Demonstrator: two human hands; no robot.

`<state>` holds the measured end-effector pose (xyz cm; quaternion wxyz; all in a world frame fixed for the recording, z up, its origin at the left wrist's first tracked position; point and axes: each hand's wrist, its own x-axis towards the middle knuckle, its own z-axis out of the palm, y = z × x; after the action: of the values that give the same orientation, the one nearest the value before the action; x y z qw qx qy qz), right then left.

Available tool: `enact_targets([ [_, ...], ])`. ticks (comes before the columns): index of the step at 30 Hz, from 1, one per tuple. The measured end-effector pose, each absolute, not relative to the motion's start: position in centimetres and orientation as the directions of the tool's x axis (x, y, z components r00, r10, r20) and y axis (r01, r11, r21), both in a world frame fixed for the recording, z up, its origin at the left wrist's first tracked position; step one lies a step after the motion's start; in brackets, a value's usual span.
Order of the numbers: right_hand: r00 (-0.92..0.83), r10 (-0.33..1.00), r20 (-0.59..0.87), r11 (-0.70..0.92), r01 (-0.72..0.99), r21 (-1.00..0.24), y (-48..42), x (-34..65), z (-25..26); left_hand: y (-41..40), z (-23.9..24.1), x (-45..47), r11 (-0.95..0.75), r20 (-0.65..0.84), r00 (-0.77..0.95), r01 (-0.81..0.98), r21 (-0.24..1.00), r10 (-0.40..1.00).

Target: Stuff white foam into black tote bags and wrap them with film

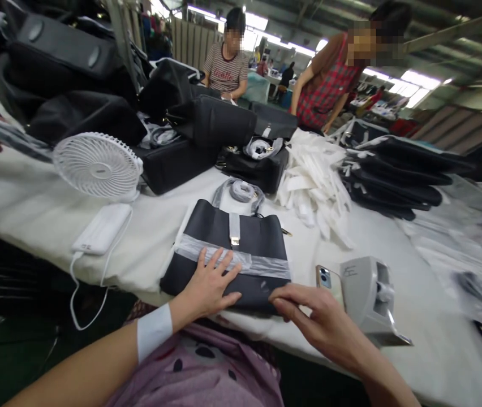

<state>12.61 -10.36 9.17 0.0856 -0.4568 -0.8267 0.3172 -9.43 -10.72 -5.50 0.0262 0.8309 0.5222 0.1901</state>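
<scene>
A black handbag (219, 223) lies flat in front of me, with a clear plastic wrap (270, 267) across its middle and a wrapped strap tab with a gold clasp (235, 240) on its flap. My left hand (213, 285) rests on the bag's front, fingers spread over the wrap. At the bag's lower right corner, my right hand (309, 308) has thumb and forefinger pinched together; what is between them, if anything, is hidden. A small shiny clear piece (265, 286) shows on the black surface beside those fingertips. Behind the bag lies a coiled, wrapped strap (241, 191).
A white fan (97, 167) and a cabled power bank (103, 229) stand left. A phone (323, 277) and grey tape dispenser (362, 291) sit right. Black bags (224, 121), white strips (315, 181) and stacked dark pieces (394, 175) line the back. Two people work across the table.
</scene>
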Motion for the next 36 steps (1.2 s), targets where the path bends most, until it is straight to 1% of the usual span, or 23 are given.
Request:
enact_targets([
  [1,-0.612,0.779,-0.138,0.363,0.619,-0.696,-9.2,11.1,9.0,-10.7,-5.4,-9.5,-0.453,0.284,0.381,0.855,0.254,0.880],
  [2,-0.629,0.763,-0.148,0.330,0.576,-0.748,-8.0,9.9,8.5,-10.7,-5.3,-9.6,-0.452,0.280,0.381,0.851,0.265,0.881],
  [3,-0.625,0.762,-0.169,0.300,0.573,-0.763,-6.7,9.1,7.7,-10.7,-5.2,-9.6,-0.453,0.277,0.381,0.849,0.274,0.882],
  [4,-0.608,0.770,-0.193,0.291,0.604,-0.742,-5.5,8.6,6.6,-10.7,-5.1,-9.7,-0.454,0.275,0.383,0.846,0.278,0.882],
  [5,-0.585,0.782,-0.217,0.301,0.658,-0.690,-4.4,8.2,5.4,-10.7,-5.0,-9.8,-0.456,0.275,0.385,0.845,0.278,0.881],
  [8,-0.505,0.820,-0.271,0.346,0.813,-0.468,-2.0,8.1,2.5,-10.6,-4.9,-10.0,-0.466,0.273,0.398,0.845,0.263,0.876],
  [10,-0.476,0.830,-0.290,0.352,0.851,-0.390,-1.4,8.2,1.5,-10.6,-4.9,-10.0,-0.468,0.268,0.403,0.845,0.258,0.875],
  [15,-0.380,0.861,-0.338,0.270,0.905,-0.329,-1.2,7.9,1.1,-10.5,-5.1,-10.0,-0.465,0.254,0.402,0.838,0.286,0.880],
  [20,-0.261,0.895,-0.361,0.200,0.959,-0.199,-0.7,7.4,0.7,-10.5,-5.4,-9.7,-0.455,0.239,0.397,0.842,0.290,0.886],
  [22,-0.254,0.904,-0.343,0.210,0.965,-0.160,-0.7,7.3,0.5,-10.4,-5.3,-9.3,-0.434,0.233,0.377,0.854,0.287,0.896],
  [24,-0.270,0.908,-0.320,0.234,0.961,-0.147,-0.7,7.4,0.5,-10.2,-5.1,-8.8,-0.426,0.235,0.368,0.860,0.283,0.900],
  [28,-0.270,0.916,-0.296,0.245,0.962,-0.119,-1.0,7.5,0.8,-9.4,-5.0,-7.8,-0.454,0.199,0.411,0.846,0.281,0.890],
  [30,-0.245,0.921,-0.304,0.227,0.969,-0.092,-1.1,7.4,1.1,-9.1,-5.3,-7.5,-0.452,0.174,0.419,0.852,0.264,0.891],
  [33,-0.219,0.916,-0.337,0.209,0.976,-0.067,-0.9,7.2,1.6,-9.1,-5.7,-7.5,-0.455,0.177,0.422,0.859,0.234,0.889],
  [36,-0.212,0.916,-0.340,0.209,0.977,-0.045,-0.6,7.4,1.9,-9.2,-5.9,-7.6,-0.456,0.178,0.423,0.858,0.238,0.889],
])
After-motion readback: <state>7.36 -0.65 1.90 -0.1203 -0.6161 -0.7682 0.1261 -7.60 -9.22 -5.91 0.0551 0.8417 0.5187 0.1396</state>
